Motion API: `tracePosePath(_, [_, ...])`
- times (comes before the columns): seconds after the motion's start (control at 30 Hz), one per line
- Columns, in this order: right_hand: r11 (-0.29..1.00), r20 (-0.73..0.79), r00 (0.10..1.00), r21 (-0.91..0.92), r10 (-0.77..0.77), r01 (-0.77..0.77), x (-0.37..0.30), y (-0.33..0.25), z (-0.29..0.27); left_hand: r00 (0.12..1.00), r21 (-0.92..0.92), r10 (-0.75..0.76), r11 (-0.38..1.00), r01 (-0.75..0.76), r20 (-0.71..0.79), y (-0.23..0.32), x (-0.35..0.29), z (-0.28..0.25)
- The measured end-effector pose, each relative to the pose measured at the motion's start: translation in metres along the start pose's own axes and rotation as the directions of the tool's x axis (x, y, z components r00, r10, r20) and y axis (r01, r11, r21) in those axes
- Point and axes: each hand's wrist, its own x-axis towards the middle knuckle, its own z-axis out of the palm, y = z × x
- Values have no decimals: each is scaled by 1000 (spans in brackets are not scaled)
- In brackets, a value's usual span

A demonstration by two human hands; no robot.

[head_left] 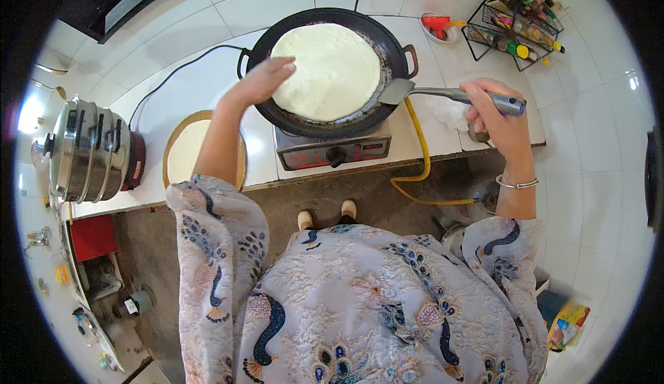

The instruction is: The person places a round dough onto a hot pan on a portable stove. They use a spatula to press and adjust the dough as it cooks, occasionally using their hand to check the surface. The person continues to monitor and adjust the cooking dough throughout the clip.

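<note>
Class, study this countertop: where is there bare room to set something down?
Bare counter lies between the wok, round board and steamer, with a black cord behind; a smaller patch shows between board and stove. Crowded: the back right corner, with bowl and racked bottles.

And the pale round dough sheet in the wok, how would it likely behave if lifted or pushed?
Likely floppy: the dough sheet looks thin and wide, so a lifted edge would probably droop. Its pale, unbrowned top suggests softness, so it might tear. The shine on the wok around it hints at oil, so it may slide.
</note>
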Motion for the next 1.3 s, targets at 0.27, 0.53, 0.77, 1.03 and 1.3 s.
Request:
tracePosePath(0.27, [982, 15, 983, 40, 184, -184, -35, -36, 29, 998, -210, 57, 976, -54, 11, 2, -32, -35])
tracePosePath(0.53, [908, -68, 967, 364, 247, -207, -94, -38, 98, 997, -134, 30, 991, -21, 64, -32, -26, -19])
tracePosePath(0.77, [844, -225, 968, 536, 111, 28, -113, 4, 204, 956, -107, 167, 984, -145, 240, -22, -1, 33])
tracePosePath(1.03, [816, -319, 912, 577, 258, -29, -108, 5, 128, 948, 131, 154, 972, -197, 279, 15, 11, 94])
tracePosePath(1.3, [926, -334, 919, 371, 209, -75, -98, -9, 81, 975, 378, 59, 916, -137, 212, 17, 28, 44])
